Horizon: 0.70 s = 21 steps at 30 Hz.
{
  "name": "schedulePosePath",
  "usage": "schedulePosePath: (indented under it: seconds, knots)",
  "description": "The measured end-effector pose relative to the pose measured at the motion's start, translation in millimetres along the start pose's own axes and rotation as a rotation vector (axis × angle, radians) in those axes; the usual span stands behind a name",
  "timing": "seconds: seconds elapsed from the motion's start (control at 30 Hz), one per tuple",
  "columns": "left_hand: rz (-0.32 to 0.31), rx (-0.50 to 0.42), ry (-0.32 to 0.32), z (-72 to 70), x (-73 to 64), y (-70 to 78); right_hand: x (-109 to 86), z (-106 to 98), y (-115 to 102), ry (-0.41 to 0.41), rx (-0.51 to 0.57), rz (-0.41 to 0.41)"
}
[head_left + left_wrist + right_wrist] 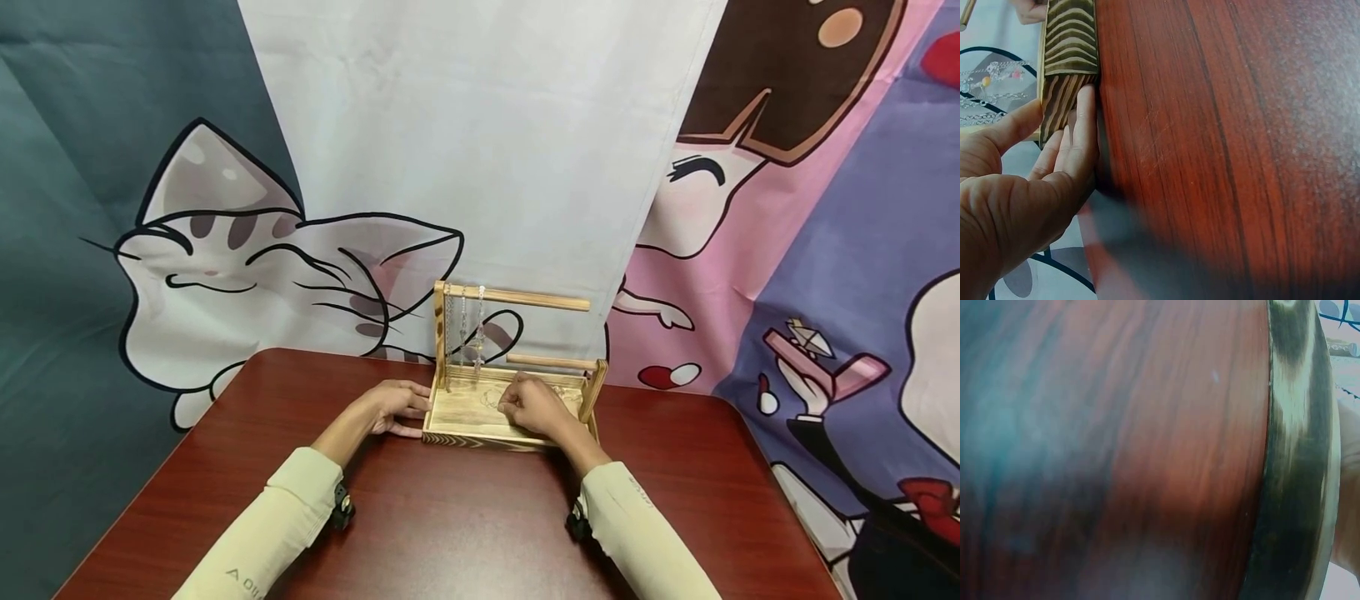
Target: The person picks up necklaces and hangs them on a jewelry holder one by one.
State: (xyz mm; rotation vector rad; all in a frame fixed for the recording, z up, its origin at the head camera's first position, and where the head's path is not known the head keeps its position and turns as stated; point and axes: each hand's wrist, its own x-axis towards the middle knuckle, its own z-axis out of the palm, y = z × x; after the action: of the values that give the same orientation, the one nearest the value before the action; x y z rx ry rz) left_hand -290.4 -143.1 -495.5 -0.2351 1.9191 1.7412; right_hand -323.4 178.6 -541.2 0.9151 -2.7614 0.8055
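A wooden jewelry stand (459, 421) with a shallow tray base stands on the table. At its left end, my left hand (393, 406) grips the tray's corner; in the left wrist view the thumb lies at the rim and the other fingers against the striped outer side (1063, 103). My right hand (536, 406) reaches over the front rim into the tray, fingertips pinched on a thin chain (491, 399) that loops out to their left. Only a sliver of the right hand (1349, 487) shows in its wrist view, behind the tray wall (1294, 456).
Several necklaces (480, 329) hang at the left of the upper bar (536, 297). A shorter lower bar (551, 361) meets the right post (592, 392). More fine chain lies at the tray's right. Behind the red-brown table (465, 517) hangs a printed cloth (487, 125).
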Motion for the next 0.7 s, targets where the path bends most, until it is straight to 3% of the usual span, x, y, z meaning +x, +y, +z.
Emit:
schedulePosePath:
  seconds: [0.13,0.33,0.5,0.7]
  knots:
    - [-0.003,-0.012,0.003,-0.4,0.9,0.4,5.5,23.9,27.0,-0.013,-0.118,-0.029]
    - [0.001,-0.01,-0.002,-0.7,1.8,0.1,7.8,39.0,42.5,-0.024,-0.252,-0.02]
    - [0.003,-0.005,-0.01,0.2,0.8,-0.4,4.0,33.2,33.6,0.015,-0.16,0.041]
    - [0.0,-0.011,-0.008,-0.8,1.1,-0.3,3.4,20.4,12.6,0.034,-0.02,0.05]
